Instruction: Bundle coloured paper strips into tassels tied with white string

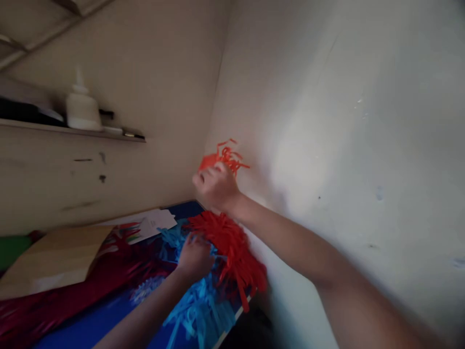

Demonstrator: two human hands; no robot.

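Observation:
Raised near the wall corner, my right hand (218, 186) is closed on an orange-red fringed paper piece (228, 157), whose curled strips stick out above the fingers. My left hand (196, 254) is lower, over the pile on the table, with its fingers bent in among the strips; what they hold, if anything, is hidden. Blue fringed paper (203, 310) lies under and in front of it. A bushy bundle of red fringed paper (236, 242) lies just right of it, at the table's edge.
Dark red fringe (87, 295) stretches over the blue tabletop (105, 327) at left. Behind it are a brown paper sheet (61, 252), white paper (156, 225) and something green (14, 249). A wall shelf (36, 124) holds a white bottle (83, 111). A pale wall stands close on the right.

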